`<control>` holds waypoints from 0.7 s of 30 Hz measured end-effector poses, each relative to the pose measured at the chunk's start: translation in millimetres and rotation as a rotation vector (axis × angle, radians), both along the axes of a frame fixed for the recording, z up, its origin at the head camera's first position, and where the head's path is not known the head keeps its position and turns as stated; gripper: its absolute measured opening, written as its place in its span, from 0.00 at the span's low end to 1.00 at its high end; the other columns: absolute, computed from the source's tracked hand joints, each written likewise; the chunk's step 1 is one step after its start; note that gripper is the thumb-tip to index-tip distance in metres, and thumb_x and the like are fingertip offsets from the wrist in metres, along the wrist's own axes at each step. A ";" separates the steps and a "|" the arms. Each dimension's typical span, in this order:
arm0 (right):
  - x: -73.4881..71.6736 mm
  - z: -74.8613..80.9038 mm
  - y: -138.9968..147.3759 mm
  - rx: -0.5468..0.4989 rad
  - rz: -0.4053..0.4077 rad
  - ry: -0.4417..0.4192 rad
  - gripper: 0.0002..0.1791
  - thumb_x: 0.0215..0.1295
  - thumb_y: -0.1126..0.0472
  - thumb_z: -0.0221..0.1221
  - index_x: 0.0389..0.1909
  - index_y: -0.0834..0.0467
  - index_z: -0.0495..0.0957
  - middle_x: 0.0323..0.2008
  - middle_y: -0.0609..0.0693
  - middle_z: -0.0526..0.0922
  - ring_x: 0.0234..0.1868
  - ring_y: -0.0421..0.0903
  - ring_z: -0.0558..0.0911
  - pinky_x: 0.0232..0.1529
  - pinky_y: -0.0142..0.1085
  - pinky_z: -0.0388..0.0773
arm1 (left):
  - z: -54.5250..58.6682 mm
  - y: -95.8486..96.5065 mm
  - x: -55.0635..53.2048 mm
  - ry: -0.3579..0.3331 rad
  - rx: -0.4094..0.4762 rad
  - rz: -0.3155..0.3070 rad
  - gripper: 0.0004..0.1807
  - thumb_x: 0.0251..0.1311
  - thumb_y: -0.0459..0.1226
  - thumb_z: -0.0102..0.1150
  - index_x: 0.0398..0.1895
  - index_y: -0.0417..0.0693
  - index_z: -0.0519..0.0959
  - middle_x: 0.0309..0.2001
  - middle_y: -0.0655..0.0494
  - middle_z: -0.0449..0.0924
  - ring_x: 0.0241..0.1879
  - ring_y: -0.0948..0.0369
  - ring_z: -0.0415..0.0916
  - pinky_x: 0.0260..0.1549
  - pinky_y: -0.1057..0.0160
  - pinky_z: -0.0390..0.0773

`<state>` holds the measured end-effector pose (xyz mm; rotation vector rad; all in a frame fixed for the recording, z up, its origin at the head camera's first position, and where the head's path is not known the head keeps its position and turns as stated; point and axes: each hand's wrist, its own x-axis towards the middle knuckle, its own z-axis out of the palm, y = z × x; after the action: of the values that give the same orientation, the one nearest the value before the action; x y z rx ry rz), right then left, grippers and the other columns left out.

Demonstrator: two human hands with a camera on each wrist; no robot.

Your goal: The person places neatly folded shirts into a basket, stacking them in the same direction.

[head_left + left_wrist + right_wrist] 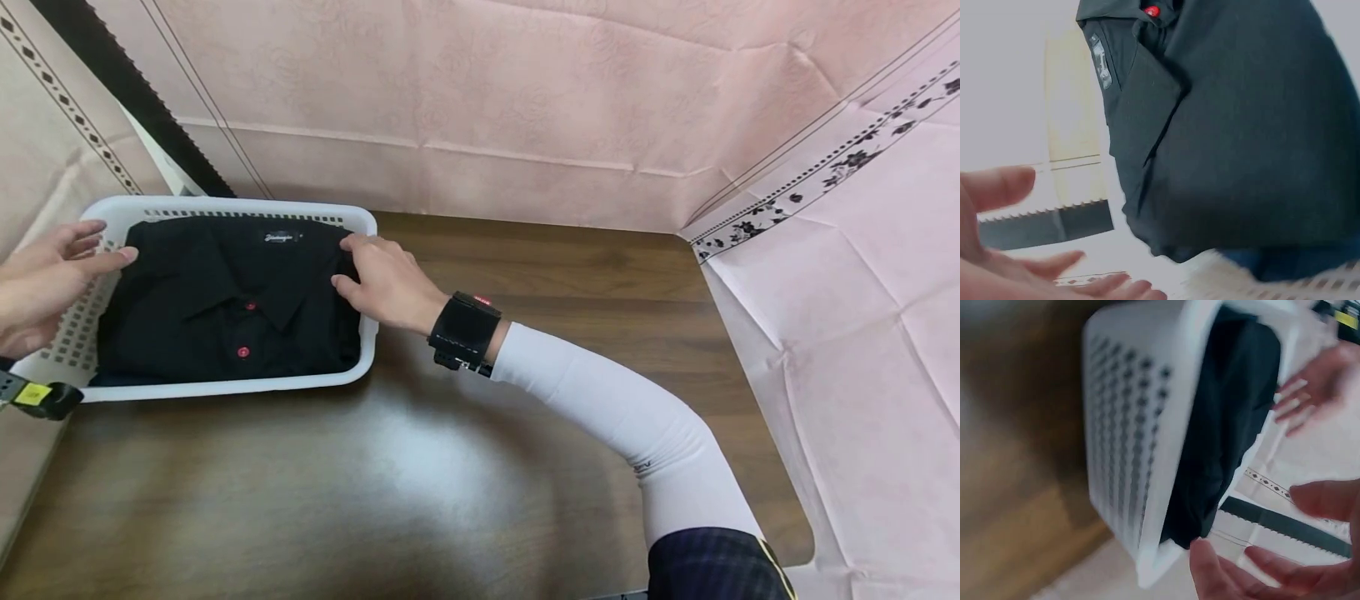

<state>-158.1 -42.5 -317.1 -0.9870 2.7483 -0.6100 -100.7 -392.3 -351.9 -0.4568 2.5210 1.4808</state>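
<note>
A folded black shirt (176, 333) with red buttons and a small collar label lies in a white plastic basket (225, 388). My left hand (52, 283) is over the basket's left side, thumb and fingers spread apart with nothing between them. In the left wrist view, a gap shows between those fingers and the shirt (1241, 137). At the opposite end, my right hand (393, 282) has its fingertips right at the shirt's right edge, above the basket rim. The right wrist view shows its thumb and fingers loosely apart, one fingertip beside the shirt (1222, 425).
The basket stands at the left of a brown wooden table (480, 467). Pink patterned cloth (525, 108) hangs behind the table, and a pale cloth (847, 333) covers the right side. A dark strip (142, 92) runs down behind the basket's back left corner.
</note>
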 end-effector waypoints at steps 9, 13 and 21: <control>10.2 -25.6 -5.7 0.233 0.366 0.283 0.34 0.73 0.41 0.44 0.74 0.54 0.62 0.74 0.62 0.58 0.75 0.53 0.56 0.73 0.34 0.49 | 3.3 25.6 -1.7 -0.055 -0.503 -0.477 0.53 0.68 0.57 0.46 0.75 0.27 0.35 0.70 0.17 0.26 0.69 0.26 0.26 0.61 0.24 0.39; 12.7 -31.7 -11.1 0.342 0.412 0.302 0.33 0.74 0.41 0.42 0.74 0.53 0.63 0.74 0.63 0.59 0.75 0.54 0.57 0.73 0.35 0.49 | -3.7 24.0 -3.1 -0.088 -0.531 -0.520 0.53 0.67 0.58 0.48 0.74 0.24 0.39 0.69 0.14 0.28 0.68 0.25 0.27 0.61 0.23 0.40; 13.0 -39.0 -21.4 0.489 0.408 0.261 0.33 0.73 0.41 0.44 0.74 0.52 0.62 0.74 0.62 0.59 0.74 0.53 0.58 0.74 0.38 0.49 | -19.0 17.8 -2.2 -0.101 -0.513 -0.560 0.53 0.68 0.57 0.47 0.72 0.21 0.40 0.68 0.13 0.31 0.69 0.26 0.26 0.62 0.24 0.39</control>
<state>-145.0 -63.9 -356.0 -1.5015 2.5701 0.2576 -102.9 -374.5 -370.8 0.1160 2.6194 0.6000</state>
